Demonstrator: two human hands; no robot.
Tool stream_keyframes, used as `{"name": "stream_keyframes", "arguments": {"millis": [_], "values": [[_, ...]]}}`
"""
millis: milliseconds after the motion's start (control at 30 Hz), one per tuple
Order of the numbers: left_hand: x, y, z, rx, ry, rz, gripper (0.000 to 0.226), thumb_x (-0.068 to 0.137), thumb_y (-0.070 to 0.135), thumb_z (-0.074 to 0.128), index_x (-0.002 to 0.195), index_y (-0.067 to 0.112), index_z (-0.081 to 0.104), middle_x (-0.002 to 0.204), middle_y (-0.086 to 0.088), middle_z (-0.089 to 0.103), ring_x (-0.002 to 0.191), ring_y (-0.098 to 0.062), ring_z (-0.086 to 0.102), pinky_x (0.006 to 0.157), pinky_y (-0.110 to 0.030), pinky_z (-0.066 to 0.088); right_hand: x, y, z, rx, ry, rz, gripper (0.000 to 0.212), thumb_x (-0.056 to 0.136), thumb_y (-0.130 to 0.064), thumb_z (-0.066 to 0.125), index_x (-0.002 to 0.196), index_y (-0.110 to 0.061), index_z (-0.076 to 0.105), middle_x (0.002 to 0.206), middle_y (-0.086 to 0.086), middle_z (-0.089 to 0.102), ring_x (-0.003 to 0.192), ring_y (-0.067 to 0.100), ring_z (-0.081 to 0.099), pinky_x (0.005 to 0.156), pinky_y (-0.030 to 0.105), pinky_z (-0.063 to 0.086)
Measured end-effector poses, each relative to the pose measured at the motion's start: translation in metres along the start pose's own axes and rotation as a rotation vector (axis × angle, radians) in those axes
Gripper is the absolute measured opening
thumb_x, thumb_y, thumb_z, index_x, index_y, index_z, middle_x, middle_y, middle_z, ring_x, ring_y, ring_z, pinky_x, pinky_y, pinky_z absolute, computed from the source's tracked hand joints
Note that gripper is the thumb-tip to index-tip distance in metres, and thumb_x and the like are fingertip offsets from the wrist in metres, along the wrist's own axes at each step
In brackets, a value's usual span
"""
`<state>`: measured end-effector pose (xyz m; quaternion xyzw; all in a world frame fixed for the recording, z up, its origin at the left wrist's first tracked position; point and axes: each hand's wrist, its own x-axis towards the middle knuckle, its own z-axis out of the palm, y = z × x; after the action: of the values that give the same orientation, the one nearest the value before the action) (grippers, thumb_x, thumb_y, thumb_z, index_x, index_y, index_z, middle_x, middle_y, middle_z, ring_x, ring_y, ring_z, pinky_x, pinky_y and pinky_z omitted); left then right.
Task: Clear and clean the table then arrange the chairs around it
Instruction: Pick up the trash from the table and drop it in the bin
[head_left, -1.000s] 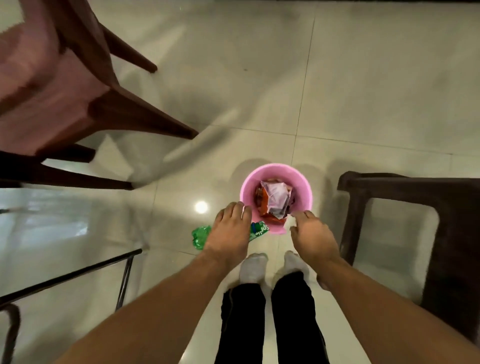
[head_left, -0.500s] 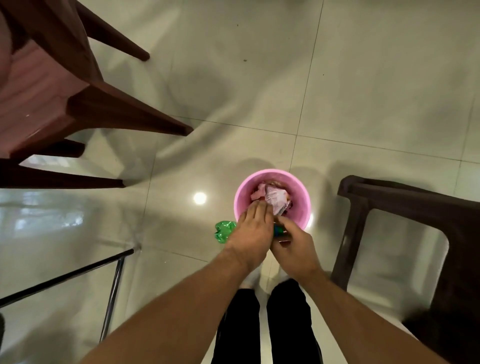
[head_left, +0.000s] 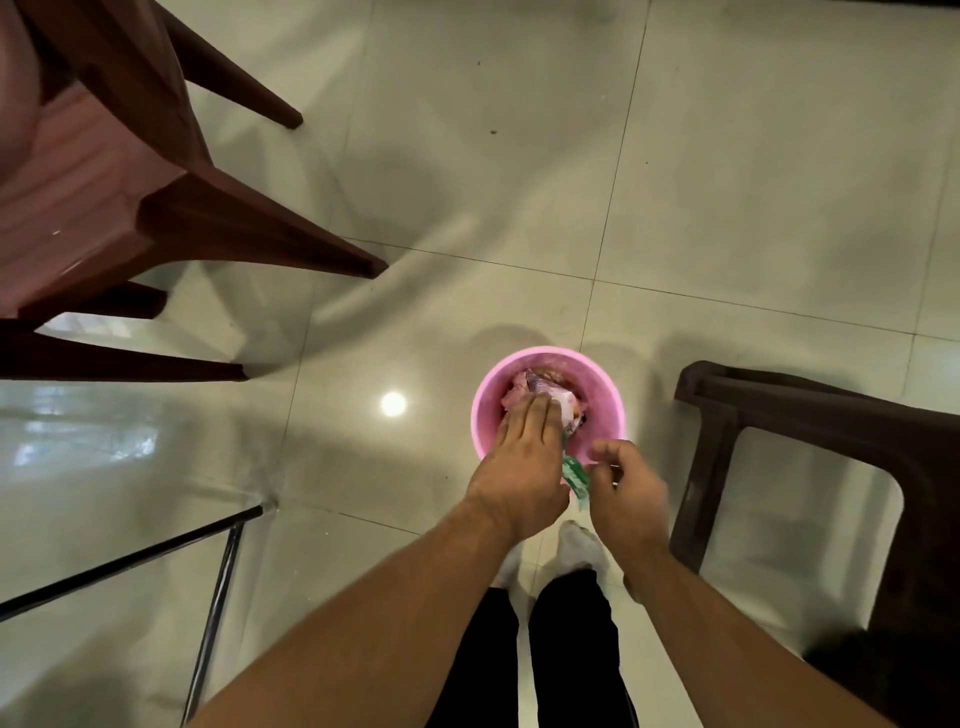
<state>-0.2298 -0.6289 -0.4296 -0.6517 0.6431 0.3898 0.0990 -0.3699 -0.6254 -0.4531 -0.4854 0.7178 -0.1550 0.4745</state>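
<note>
Down at the pink bin (head_left: 612, 415) now, standing on the tiled floor (head_left: 727, 182) between two chairs. The left hand (head_left: 519, 467) lies flat, fingers straight and together, reaching over the near rim onto the heap of wrappers (head_left: 550, 392). Under its palm sits the green bottle (head_left: 575, 475), only a crumpled strip of it showing between the two hands, at the near rim and not yet down inside. The right hand (head_left: 631, 493) is just beside that strip, fingers curled, but it is blurred, and I cannot tell whether it pinches the bottle or has nothing in it.

That bottle looks like thin empty plastic: light, springy, a bit slick, likely to pop back up off a full bin. The best hold, I'd say, is around the body or neck, then a flat palm to push it down among the soft wrappers, which should give easily. The bin itself looks light enough to tip if pressed on one edge.

The glass desk (head_left: 78, 493) shows at the left edge, the red-brown chair (head_left: 104, 208) beyond it, the dark chair (head_left: 831, 415) at the right. Neither chair looks arranged yet.
</note>
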Motion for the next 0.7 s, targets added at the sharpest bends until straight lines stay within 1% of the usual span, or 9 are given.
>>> {"name": "stream_keyframes", "arguments": {"millis": [67, 133, 200, 267, 333, 433, 533, 600, 700], "values": [[-0.008, -0.007, 0.000, 0.027, 0.003, -0.030, 0.094, 0.095, 0.031, 0.058, 0.160, 0.004, -0.004, 0.169, -0.014, -0.006, 0.156, -0.028, -0.011, 0.125, -0.040, -0.004, -0.001, 0.000, 0.005, -0.022, 0.020, 0.021, 0.022, 0.097, -0.003, 0.052, 0.109, -0.010, 0.069, 0.099, 0.001, 0.071, 0.095, 0.022, 0.066, 0.081, 0.027, 0.049], [-0.018, -0.015, 0.001, 0.057, 0.003, -0.043, 0.095, 0.094, 0.034, 0.058, 0.161, 0.004, -0.003, 0.169, -0.013, -0.004, 0.156, -0.028, -0.009, 0.127, -0.041, -0.002, -0.006, -0.001, 0.005, -0.112, 0.005, -0.014, 0.025, 0.097, -0.003, 0.051, 0.115, -0.009, 0.067, 0.105, 0.006, 0.071, 0.098, 0.024, 0.065, 0.083, 0.024, 0.044], [-0.033, -0.020, 0.000, 0.086, 0.005, -0.053, 0.092, 0.096, 0.036, 0.055, 0.161, 0.006, -0.001, 0.170, -0.012, -0.002, 0.156, -0.028, -0.007, 0.127, -0.041, -0.003, -0.016, -0.006, 0.003, -0.205, -0.065, -0.065, 0.029, 0.096, -0.004, 0.052, 0.121, -0.010, 0.066, 0.112, 0.006, 0.070, 0.102, 0.024, 0.064, 0.087, 0.026, 0.045], [-0.054, -0.023, -0.006, 0.080, -0.001, -0.063, 0.088, 0.097, 0.037, 0.051, 0.161, 0.007, -0.001, 0.170, -0.012, -0.001, 0.157, -0.027, -0.007, 0.127, -0.041, -0.003, -0.032, -0.015, -0.002, -0.316, -0.151, -0.126, 0.035, 0.094, -0.006, 0.053, 0.127, -0.014, 0.063, 0.121, 0.004, 0.068, 0.109, 0.022, 0.061, 0.095, 0.031, 0.049], [-0.077, -0.022, -0.015, 0.057, -0.007, -0.068, 0.085, 0.098, 0.036, 0.049, 0.161, 0.007, 0.001, 0.170, -0.011, 0.000, 0.157, -0.027, -0.007, 0.128, -0.042, -0.002, -0.048, -0.025, -0.009, -0.456, -0.228, -0.199, 0.041, 0.093, -0.009, 0.053, 0.132, -0.017, 0.058, 0.130, 0.003, 0.063, 0.118, 0.023, 0.055, 0.101, 0.036, 0.047], [-0.125, -0.013, -0.041, 0.043, 0.013, -0.072, 0.082, 0.097, 0.035, 0.050, 0.161, 0.007, 0.006, 0.169, -0.012, 0.004, 0.157, -0.028, -0.004, 0.128, -0.043, 0.001, -0.086, -0.059, -0.025, -0.618, -0.303, -0.294, 0.050, 0.094, -0.015, 0.052, 0.143, -0.017, 0.048, 0.144, 0.004, 0.053, 0.132, 0.023, 0.045, 0.111, 0.037, 0.039], [-0.182, 0.005, -0.065, 0.058, 0.012, -0.054, 0.082, 0.098, 0.035, 0.050, 0.161, 0.006, 0.005, 0.169, -0.015, 0.005, 0.156, -0.030, -0.002, 0.128, -0.044, 0.002, -0.138, -0.104, -0.043, -0.742, -0.309, -0.354, 0.056, 0.098, -0.024, 0.050, 0.152, -0.021, 0.035, 0.157, 0.002, 0.037, 0.145, 0.023, 0.032, 0.119, 0.038, 0.030], [-0.219, 0.014, -0.076, 0.065, 0.004, -0.052, 0.082, 0.099, 0.034, 0.048, 0.161, 0.005, 0.003, 0.169, -0.016, 0.004, 0.156, -0.031, -0.002, 0.128, -0.045, 0.003, -0.174, -0.127, -0.054, -0.790, -0.300, -0.376, 0.057, 0.100, -0.029, 0.045, 0.154, -0.021, 0.029, 0.162, 0.002, 0.029, 0.150, 0.022, 0.023, 0.122, 0.040, 0.024], [-0.288, 0.029, -0.090, 0.070, 0.061, -0.065, 0.080, 0.098, 0.033, 0.048, 0.160, 0.004, 0.007, 0.168, -0.018, 0.005, 0.156, -0.032, -0.001, 0.128, -0.045, 0.003, -0.243, -0.158, -0.073, -0.824, -0.271, -0.415, 0.058, 0.101, -0.032, 0.040, 0.156, -0.020, 0.025, 0.164, 0.005, 0.021, 0.152, 0.024, 0.015, 0.124, 0.043, 0.017]]}}
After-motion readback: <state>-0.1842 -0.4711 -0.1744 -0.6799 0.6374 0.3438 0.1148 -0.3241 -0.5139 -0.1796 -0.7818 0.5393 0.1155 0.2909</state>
